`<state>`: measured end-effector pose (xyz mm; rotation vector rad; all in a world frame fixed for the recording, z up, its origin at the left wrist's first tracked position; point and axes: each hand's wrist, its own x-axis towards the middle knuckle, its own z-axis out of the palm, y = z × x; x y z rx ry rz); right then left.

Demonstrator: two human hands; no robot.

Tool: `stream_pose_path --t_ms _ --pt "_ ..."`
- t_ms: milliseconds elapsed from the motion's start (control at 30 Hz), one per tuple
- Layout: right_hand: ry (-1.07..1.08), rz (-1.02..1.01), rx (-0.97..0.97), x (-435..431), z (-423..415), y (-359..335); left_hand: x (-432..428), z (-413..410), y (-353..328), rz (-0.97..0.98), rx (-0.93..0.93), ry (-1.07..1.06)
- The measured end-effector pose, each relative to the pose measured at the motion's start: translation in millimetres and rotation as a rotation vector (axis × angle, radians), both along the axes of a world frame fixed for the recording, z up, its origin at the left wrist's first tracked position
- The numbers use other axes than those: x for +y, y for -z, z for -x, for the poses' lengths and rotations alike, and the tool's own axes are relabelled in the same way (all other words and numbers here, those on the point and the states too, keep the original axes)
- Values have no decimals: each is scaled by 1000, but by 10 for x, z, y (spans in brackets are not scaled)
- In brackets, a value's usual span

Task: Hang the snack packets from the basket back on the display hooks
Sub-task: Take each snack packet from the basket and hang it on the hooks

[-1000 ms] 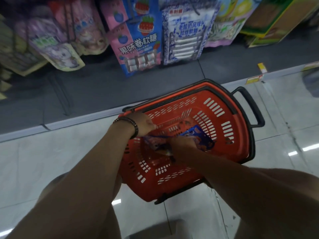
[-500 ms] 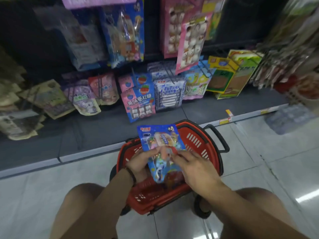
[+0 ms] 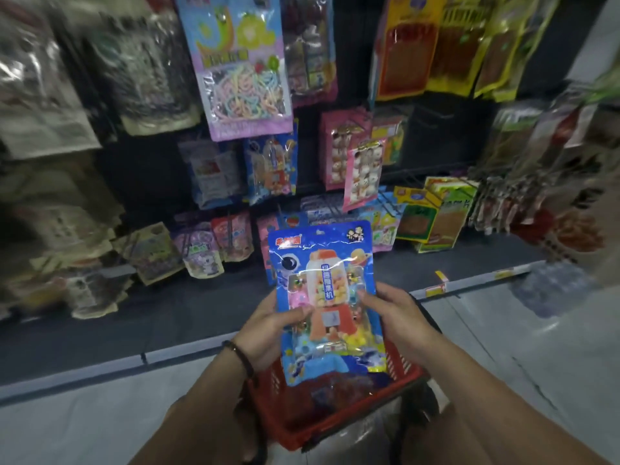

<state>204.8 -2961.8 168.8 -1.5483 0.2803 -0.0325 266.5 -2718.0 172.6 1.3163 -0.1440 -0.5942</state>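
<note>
I hold a blue snack packet [image 3: 327,297] with a gumball-machine picture upright in front of me, above the red basket [image 3: 339,417]. My left hand [image 3: 268,327] grips its left edge with the thumb on the front. My right hand [image 3: 392,317] grips its right edge. A matching blue packet [image 3: 271,166] hangs on the display, up and left of the one I hold. The basket's inside is mostly hidden behind the packet and my arms.
The dark display wall carries many hanging packets: a large pastel candy bag [image 3: 238,65], pink marshmallow packs [image 3: 362,172], red-yellow packs [image 3: 406,45] at the top right. Green-yellow boxes [image 3: 432,213] stand on the low shelf. Pale floor tiles [image 3: 536,330] lie to the right.
The packet came out of the basket and rose to chest height in both hands. My view tilted up from the basket to the display wall.
</note>
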Motion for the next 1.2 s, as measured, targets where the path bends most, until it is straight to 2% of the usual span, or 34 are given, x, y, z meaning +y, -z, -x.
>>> stream_pose_path --t_ms 200,400,600,767,933,1200 --pt "28 58 -36 204 -131 -230 142 -13 -397 -63 -116 -37" --pt "-23 17 -7 317 -299 -483 291 -166 -504 -73 -52 -42" --pt "10 82 -40 394 -585 -597 323 -374 -586 -152 -67 -81" --pt "-40 136 -21 389 -944 -646 296 -771 -531 -199 -104 -216" --pt "-24 172 22 304 -1477 -528 159 -1327 -434 -256 -115 -227" --pt "-16 246 -88 49 -2565 -349 -112 -2359 -303 -269 -279 -297"
